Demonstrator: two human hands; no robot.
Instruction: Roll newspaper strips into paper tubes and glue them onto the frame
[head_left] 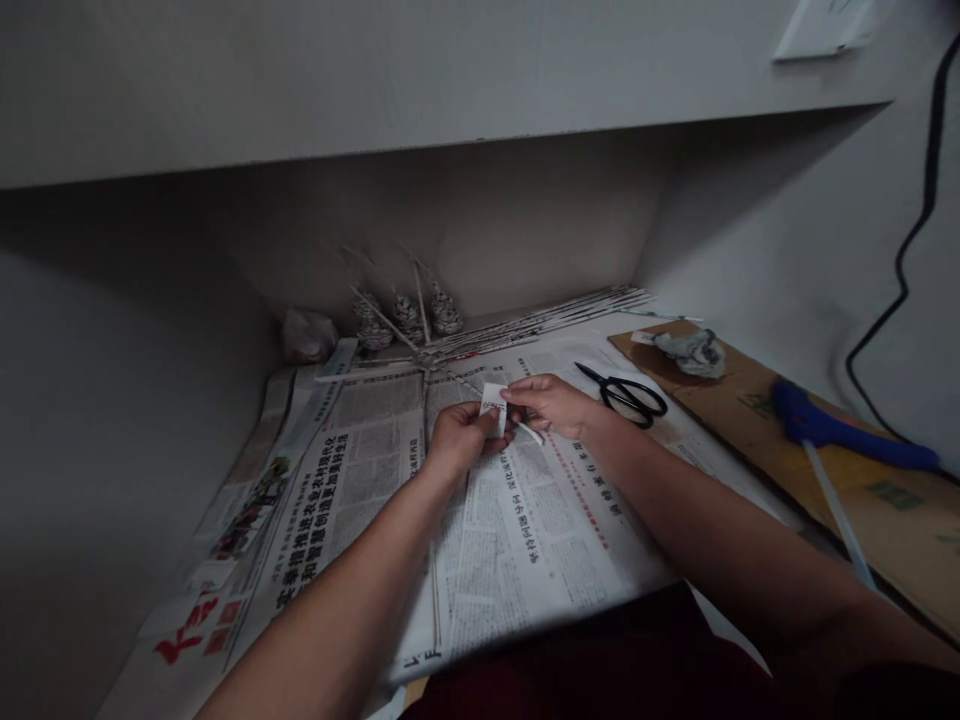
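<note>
My left hand (456,440) is closed, its thumb pressing a small white piece of printed paper (493,400). From the other side, the fingers of my right hand (556,404) pinch the edge of the same piece. Just below the right fingers the end of a thin white paper stick (531,432) sticks out; whether either hand grips it is hidden. Beyond my hands, several rolled paper sticks cross at a woven centre (429,357) and spread outward. Black-handled scissors (626,394) lie just right of my right hand.
Newspaper sheets (375,440) cover the surface. Against the back stand 3 small woven pieces (407,316), beside a bundle of long paper sticks (547,322). On the right, cardboard (757,425) carries a blue glue gun (847,430) and crumpled plastic (694,353). A low overhang (450,80) spans above.
</note>
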